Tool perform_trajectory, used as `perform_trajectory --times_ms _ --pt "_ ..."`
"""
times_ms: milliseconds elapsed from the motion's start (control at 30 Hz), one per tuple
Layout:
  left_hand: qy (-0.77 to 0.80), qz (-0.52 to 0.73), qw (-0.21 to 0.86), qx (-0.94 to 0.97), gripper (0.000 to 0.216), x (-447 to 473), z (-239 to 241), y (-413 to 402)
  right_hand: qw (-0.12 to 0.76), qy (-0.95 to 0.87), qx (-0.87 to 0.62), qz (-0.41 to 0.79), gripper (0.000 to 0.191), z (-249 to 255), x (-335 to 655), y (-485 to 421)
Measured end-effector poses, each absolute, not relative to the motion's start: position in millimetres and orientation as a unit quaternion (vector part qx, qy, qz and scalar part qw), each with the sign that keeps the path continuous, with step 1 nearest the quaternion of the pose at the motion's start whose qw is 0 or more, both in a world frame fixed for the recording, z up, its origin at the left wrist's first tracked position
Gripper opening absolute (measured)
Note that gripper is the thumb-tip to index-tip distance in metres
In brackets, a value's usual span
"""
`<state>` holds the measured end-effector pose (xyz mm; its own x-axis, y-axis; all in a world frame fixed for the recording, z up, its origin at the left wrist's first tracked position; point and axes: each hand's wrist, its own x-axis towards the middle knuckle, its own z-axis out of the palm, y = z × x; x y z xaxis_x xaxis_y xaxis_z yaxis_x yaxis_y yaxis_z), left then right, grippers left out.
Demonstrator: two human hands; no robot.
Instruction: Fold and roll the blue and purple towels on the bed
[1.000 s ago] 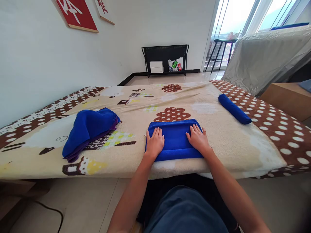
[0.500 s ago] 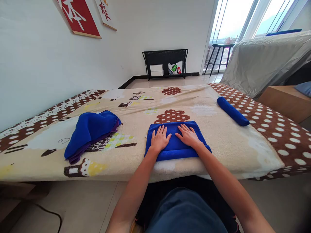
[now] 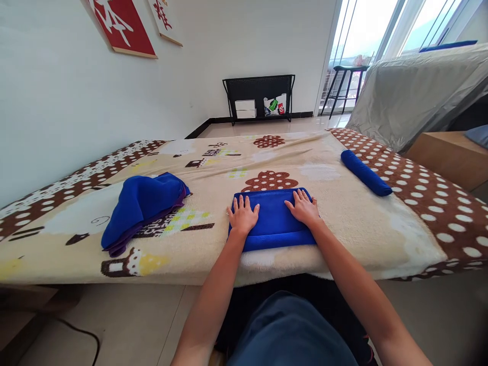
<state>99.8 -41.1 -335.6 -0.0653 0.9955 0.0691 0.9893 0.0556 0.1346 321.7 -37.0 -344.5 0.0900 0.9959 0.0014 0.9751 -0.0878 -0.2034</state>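
A folded blue towel (image 3: 272, 218) lies flat in front of me, with a folded band along its near edge. My left hand (image 3: 243, 216) rests palm down on its left side, fingers spread. On its right side my right hand (image 3: 304, 207) lies flat too, fingertips close to the far right corner. To the left sits a loose heap of blue and purple cloth (image 3: 145, 206). A rolled blue towel (image 3: 366, 173) lies off to the right, apart from both hands.
A cream patterned blanket (image 3: 213, 259) with brown dotted borders covers the bed-like surface. Behind it stands a black rack (image 3: 259, 91) against the wall. At the right are a wooden box (image 3: 432, 157), a sheet-covered piece of furniture (image 3: 412, 91) and a stool (image 3: 345, 84).
Both hands have slid apart, the left slightly leftward and the right toward the towel's right edge. The towel's right side looks straighter and squarer.
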Motion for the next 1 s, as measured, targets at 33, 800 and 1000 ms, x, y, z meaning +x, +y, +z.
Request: perform_trajectory --times_ms 33,800,1000 --pt "0.728 0.073 0.022 0.681 0.071 99.8 -335.4 -41.0 0.076 -0.67 -0.735 0.068 0.072 -344.4 321.7 -37.1" --pt "0.726 0.081 0.02 0.683 0.069 98.7 -333.9 -44.0 0.071 -0.662 -0.744 0.059 0.069 -344.4 321.2 -35.4" --pt "0.724 0.085 0.026 0.684 0.069 98.0 -333.2 -45.3 0.071 -0.664 -0.742 0.058 0.069 -346.1 321.2 -34.9"
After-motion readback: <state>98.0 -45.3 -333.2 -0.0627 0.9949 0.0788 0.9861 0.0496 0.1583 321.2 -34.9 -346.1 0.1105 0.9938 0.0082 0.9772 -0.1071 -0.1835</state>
